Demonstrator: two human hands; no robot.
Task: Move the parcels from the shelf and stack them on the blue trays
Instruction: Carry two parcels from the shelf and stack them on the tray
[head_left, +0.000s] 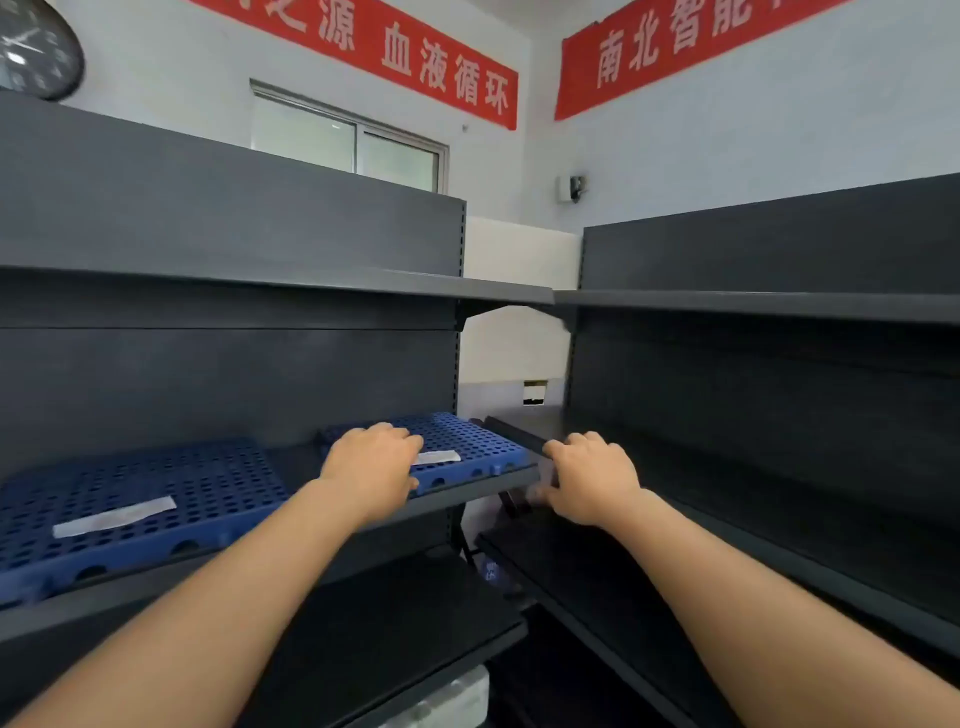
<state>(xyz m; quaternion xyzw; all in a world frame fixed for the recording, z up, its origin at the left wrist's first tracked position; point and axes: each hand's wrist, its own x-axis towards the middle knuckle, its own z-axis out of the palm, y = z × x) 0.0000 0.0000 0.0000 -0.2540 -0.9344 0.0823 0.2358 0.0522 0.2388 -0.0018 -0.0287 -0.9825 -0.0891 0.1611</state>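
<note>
Two blue perforated trays lie on the middle board of the left shelf: one at the left (135, 499), one further right (467, 441). Each carries a white strip label. My left hand (374, 462) grips the front edge of the right tray, fingers over its top and thumb at its front. My right hand (587, 478) curls round a dark flat edge (514, 434) at the near left corner of the right shelf. Whether that edge is the shelf board or a dark parcel is unclear. No parcel lies on either tray.
Dark grey shelving stands left (208, 291) and right (779, 306), meeting at a corner gap with a white wall behind. Lower boards sit below my arms. Something pale and plastic-wrapped (457, 696) lies low down. A clock (36, 47) and red banners hang above.
</note>
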